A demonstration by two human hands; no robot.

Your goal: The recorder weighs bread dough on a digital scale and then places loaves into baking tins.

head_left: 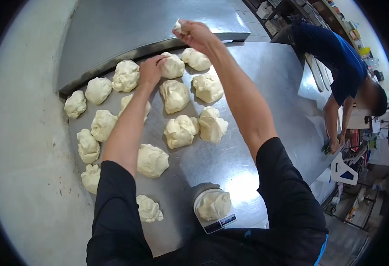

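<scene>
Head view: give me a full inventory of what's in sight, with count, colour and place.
dough lumps: 15, cream, spread over the table
dough lump on the scale: 1, cream, lower middle
small dough piece: 1, cream, held up at top centre
scale: 1, pale with dark display, near edge
table: 1, silver metal, centre
raised metal surface: 1, grey, far side
wall: 1, off-white, left
co-worker: 1, dark blue top, right
shelf items: many, mixed colours, upper right, too small to name
sleeves: 2, black, lower edge
left hand: 1, bare, touching a far-row lump
right hand: 1, bare, holding the small piece
</scene>
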